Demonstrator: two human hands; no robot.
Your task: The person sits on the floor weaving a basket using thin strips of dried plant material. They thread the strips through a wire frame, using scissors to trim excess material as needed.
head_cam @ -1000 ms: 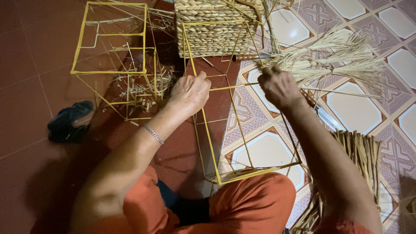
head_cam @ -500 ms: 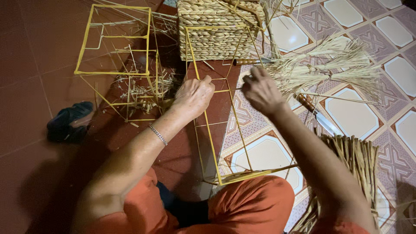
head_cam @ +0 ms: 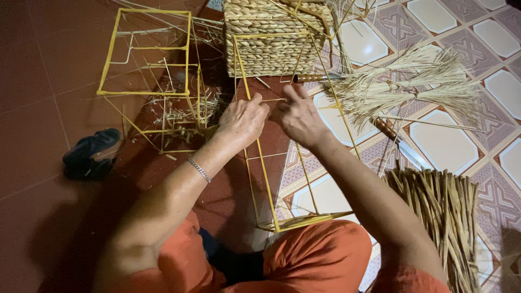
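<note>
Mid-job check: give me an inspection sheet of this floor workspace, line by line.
Surface: dark red tile floor, patterned tiles at right.
Job's things: yellow wire box frame against the knees; both hands meet at a thin pale strand on its upper bar.
Clutter: second yellow frame, finished woven straw basket, loose dried fibre bundle, stacked dried stalks, dark shoe.
Grips: left hand and right hand both pinching.
Cables: nothing seen.
Surroundings: orange trousers.

The floor (head_cam: 49,70) — red tile, patterned toward three o'clock — bore a woven basket (head_cam: 271,38) at twelve, a dark shoe (head_cam: 89,154) at nine, and straw bundles (head_cam: 412,87).
</note>
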